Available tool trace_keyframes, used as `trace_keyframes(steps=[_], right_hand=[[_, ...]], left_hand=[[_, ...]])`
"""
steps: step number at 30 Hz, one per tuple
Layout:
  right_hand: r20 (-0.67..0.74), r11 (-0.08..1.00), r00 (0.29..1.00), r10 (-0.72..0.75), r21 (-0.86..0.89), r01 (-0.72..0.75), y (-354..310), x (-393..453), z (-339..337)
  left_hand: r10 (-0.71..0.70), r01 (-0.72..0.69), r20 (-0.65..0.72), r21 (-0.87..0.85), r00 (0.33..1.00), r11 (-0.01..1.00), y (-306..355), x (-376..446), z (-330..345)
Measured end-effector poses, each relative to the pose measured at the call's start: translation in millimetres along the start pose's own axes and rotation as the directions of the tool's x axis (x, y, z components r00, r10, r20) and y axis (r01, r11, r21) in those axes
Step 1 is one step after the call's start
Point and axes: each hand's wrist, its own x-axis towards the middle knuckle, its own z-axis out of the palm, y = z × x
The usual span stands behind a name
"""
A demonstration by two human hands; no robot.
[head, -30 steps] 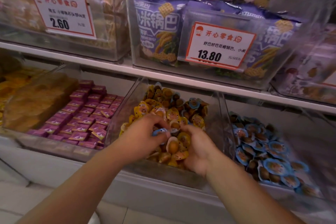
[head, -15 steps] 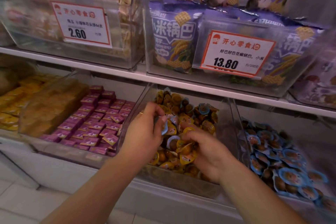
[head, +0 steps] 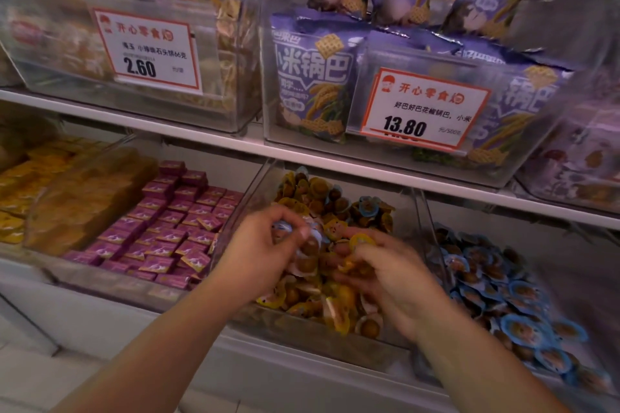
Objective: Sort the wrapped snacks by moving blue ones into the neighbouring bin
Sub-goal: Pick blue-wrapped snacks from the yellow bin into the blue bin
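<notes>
A clear middle bin point(head: 250, 208) on the lower shelf holds mostly yellow wrapped snacks point(head: 335, 315) with a few blue ones point(head: 369, 206) mixed in at the back. My left hand point(head: 265, 251) hovers over the pile with its fingers pinched on a blue wrapped snack point(head: 285, 228). My right hand point(head: 392, 275) digs into the yellow snacks, fingers curled among them; what it holds is blurred. The neighbouring bin point(head: 432, 245) to the right is filled with blue wrapped snacks point(head: 523, 292).
To the left sits a bin of purple packets point(head: 161, 228), then orange packets point(head: 27, 178). The upper shelf point(head: 201, 141) carries clear bins with price cards 2.60 point(head: 147, 50) and 13.80 point(head: 422, 107) and purple bags close above my hands.
The view has shifted left and closer. My left hand has lifted slightly with the blue snack pinched in it. My right hand has stayed in the yellow pile, sifting.
</notes>
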Motion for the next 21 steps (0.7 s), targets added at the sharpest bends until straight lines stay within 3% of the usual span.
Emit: trace_keyframes(steps=[1,3,5,6,10,12,14,16,19,20,21], right_hand=[[-0.046,0.964,0.993,-0.106,-0.249,0.091,-2,2,-2],[0.026,0.700,0.960,-0.280,-0.678,0.223,1,9,-6],[0.115,0.388,0.933,-0.342,-0.887,0.251,7,19,-2],[0.138,0.315,0.918,-0.371,-0.912,0.264,8,24,1],[0.240,0.377,0.923,-0.300,-0.859,0.346,12,45,12],[0.291,0.287,0.926,-0.241,-0.890,0.354,20,49,15],[0.301,0.169,0.898,-0.320,-0.915,0.367,27,47,17],[0.296,0.149,0.861,-0.412,-0.911,0.384,28,39,16],[0.228,0.218,0.833,-0.505,-0.899,0.379,23,24,9],[0.165,0.300,0.826,-0.539,-0.879,0.371,18,16,7],[0.070,0.447,0.831,-0.551,-0.817,0.365,13,8,7]], left_hand=[[-0.031,0.029,-0.046,-0.038,0.998,0.999,0,1,-5],[-0.058,0.051,-0.083,-0.081,0.995,0.995,0,-1,-9],[-0.062,0.055,-0.089,-0.078,0.994,0.995,0,-4,-6],[-0.071,0.062,-0.098,-0.089,0.993,0.994,-1,-5,-3],[-0.227,0.166,-0.128,-0.373,0.965,0.913,1,-1,2],[-0.269,0.203,-0.115,-0.400,0.956,0.894,1,1,1],[-0.301,0.234,-0.112,-0.402,0.947,0.885,0,2,3],[-0.354,0.270,-0.123,-0.436,0.927,0.859,0,4,7],[-0.382,0.292,-0.142,-0.427,0.913,0.856,2,6,12],[-0.355,0.271,-0.170,-0.379,0.919,0.885,4,6,15],[-0.304,0.231,-0.206,-0.316,0.930,0.920,7,4,19]])
